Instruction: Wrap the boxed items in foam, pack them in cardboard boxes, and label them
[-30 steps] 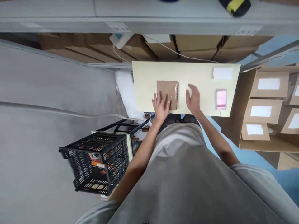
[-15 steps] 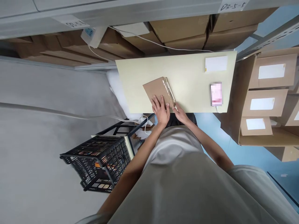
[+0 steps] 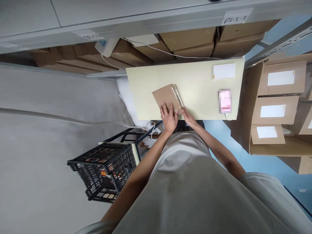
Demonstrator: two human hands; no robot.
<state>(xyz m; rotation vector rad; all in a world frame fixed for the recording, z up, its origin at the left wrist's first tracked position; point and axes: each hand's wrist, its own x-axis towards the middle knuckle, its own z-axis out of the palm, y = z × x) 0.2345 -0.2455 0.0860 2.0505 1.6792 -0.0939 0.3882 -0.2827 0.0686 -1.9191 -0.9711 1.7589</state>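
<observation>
A flat brown cardboard box (image 3: 163,94) lies at a slant on the pale yellow table (image 3: 195,87), near its front edge. Shiny clear tape runs along the box's right side. My left hand (image 3: 169,120) rests on top of the box with its fingers spread flat. At the box's lower right corner, my right hand (image 3: 189,117) pinches the taped edge between thumb and fingers. The hidden undersides of the fingers do not show whether a loose piece of tape is in them.
A white label sheet (image 3: 224,71) and a pink-screened phone (image 3: 225,101) with a cable lie at the table's right. Brown boxes (image 3: 187,39) line the shelf behind. A black plastic crate (image 3: 102,172) stands lower left. A large open carton (image 3: 253,97) holds labelled boxes at right.
The view has shifted slightly, so the table and box sit a little lower in the picture. Both hands keep nearly the same places on the box.
</observation>
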